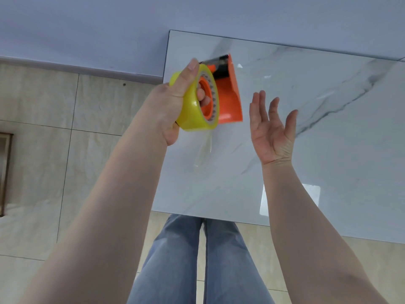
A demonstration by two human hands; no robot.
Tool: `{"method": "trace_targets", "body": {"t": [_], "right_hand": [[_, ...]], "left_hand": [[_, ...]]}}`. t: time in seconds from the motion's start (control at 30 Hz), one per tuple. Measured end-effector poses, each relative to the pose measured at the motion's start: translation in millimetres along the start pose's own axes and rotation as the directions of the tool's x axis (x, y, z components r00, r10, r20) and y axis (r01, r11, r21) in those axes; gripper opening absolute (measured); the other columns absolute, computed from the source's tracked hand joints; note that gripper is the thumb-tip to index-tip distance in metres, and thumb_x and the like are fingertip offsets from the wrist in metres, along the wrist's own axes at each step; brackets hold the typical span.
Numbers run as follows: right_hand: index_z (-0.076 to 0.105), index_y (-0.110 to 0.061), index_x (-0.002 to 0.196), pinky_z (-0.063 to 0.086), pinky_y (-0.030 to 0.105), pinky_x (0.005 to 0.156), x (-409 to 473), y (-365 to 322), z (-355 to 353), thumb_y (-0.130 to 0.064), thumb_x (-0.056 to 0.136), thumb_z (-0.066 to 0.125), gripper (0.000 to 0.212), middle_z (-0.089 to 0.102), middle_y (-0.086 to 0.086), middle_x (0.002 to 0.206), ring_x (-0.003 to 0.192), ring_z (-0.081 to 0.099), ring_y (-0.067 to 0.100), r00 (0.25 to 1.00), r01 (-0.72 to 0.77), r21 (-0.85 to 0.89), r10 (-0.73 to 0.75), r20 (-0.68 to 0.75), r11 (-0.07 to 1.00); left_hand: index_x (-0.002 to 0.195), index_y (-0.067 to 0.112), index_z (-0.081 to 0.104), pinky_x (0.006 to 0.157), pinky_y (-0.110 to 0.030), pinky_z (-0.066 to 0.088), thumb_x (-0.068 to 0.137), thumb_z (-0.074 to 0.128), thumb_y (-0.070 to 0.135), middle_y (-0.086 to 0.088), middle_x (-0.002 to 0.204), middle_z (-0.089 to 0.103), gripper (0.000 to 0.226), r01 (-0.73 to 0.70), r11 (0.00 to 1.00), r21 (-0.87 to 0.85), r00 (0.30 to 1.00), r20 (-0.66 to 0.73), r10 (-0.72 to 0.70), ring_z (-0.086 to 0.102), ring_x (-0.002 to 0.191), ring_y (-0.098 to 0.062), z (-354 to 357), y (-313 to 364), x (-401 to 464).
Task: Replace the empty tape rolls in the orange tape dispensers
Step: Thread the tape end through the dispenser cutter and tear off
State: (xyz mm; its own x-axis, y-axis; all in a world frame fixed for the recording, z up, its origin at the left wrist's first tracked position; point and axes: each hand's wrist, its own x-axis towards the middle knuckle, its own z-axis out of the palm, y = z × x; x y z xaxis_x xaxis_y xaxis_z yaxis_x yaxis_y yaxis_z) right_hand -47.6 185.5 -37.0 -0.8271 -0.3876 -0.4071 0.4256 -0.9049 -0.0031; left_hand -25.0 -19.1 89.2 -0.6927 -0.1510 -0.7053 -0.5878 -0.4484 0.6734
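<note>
Room: beige floor tiles [39, 163] with dark grout lines ran under a pale wall [87, 29], and a grey skirting strip ran along the join between them.
Table: a glossy white marble-look tabletop [328, 150] with grey veins filled the right half of the view, its far edge against the wall and its near edge just above the person's legs.
Legs: blue jeans [186, 260] showed below the table's near edge, between the two forearms.
Left hand: the left hand [175, 102] was raised over the table's left edge and gripped the roll of tape, with the thumb pressed flat across the roll's outer face and at least one curled finger hooked through the core opening.
Right hand: the right hand [271, 130] hovered above the tabletop, palm turned toward the dispenser, fingers straight and slightly spread, holding nothing and apart from the dispenser.
Tape roll: the yellow tape roll [195, 115] was full and thick, seated on the dispenser's orange hub and held in the air, not resting on the table.
Dispenser: the orange tape dispenser [229, 97] stuck out to the right of the roll, its curved orange guard facing the right hand and its toothed metal cutter at the far end.
Loose tape: a clear tape strip [205, 150] hung down from the bottom of the roll, over the tabletop.
</note>
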Motion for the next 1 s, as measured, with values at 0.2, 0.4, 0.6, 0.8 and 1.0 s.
{"method": "trace_targets", "body": {"t": [0.2,0.4,0.6,0.8,1.0], "right_hand": [[0.057,-0.010,0.107,0.057,0.034,0.088,7,7,-1,-0.021,0.080,0.076,0.036,0.061,0.017,0.109,0.096,0.065,0.026,0.937,0.003,-0.262,-0.094,-0.336,0.965],[0.060,-0.020,0.115,0.051,0.030,0.092,33,-7,-3,-0.006,0.087,0.058,0.031,0.059,0.005,0.106,0.098,0.057,0.018,0.876,-0.067,-0.806,-0.352,-0.330,0.588],[0.057,-0.043,0.128,0.042,0.030,0.105,65,-26,22,-0.003,0.089,0.042,0.058,0.046,-0.003,0.144,0.115,0.050,0.009,0.959,-0.137,-0.957,-0.210,-0.193,0.256],[0.069,-0.024,0.118,0.058,0.045,0.088,81,-16,30,-0.009,0.090,0.059,0.033,0.068,0.009,0.124,0.112,0.066,0.029,0.998,-0.064,-0.986,0.002,-0.064,0.153],[0.073,-0.003,0.099,0.058,0.033,0.070,69,-12,10,-0.005,0.091,0.063,0.013,0.074,0.001,0.078,0.070,0.065,0.016,0.968,-0.112,-0.990,-0.215,-0.128,0.082]], "left_hand": [[0.087,0.013,0.062,0.056,-0.024,0.052,0.090,0.057,0.048,0.006,0.056,0.058,0.036,-0.017,0.999,0.044,1.000,-0.017,0.017,0.060,0.056,-0.011,-2,8,-2],[0.086,0.012,0.061,0.061,-0.025,0.054,0.091,0.056,0.047,0.006,0.055,0.058,0.035,-0.041,0.993,0.107,0.999,0.029,0.038,0.059,0.057,-0.010,-1,11,-5],[0.087,0.012,0.057,0.061,-0.024,0.052,0.090,0.055,0.049,0.005,0.054,0.056,0.037,-0.040,0.980,0.197,0.993,0.114,0.017,0.058,0.055,-0.011,-1,17,-8],[0.100,0.010,0.055,0.058,-0.022,0.051,0.086,0.055,0.051,0.007,0.054,0.055,0.044,-0.028,0.967,0.253,0.984,0.175,-0.017,0.057,0.054,-0.009,4,24,-10],[0.097,0.011,0.058,0.064,-0.026,0.053,0.090,0.054,0.051,0.006,0.055,0.056,0.040,-0.027,0.982,0.186,0.990,0.139,0.001,0.058,0.055,-0.011,3,29,-6]]}}
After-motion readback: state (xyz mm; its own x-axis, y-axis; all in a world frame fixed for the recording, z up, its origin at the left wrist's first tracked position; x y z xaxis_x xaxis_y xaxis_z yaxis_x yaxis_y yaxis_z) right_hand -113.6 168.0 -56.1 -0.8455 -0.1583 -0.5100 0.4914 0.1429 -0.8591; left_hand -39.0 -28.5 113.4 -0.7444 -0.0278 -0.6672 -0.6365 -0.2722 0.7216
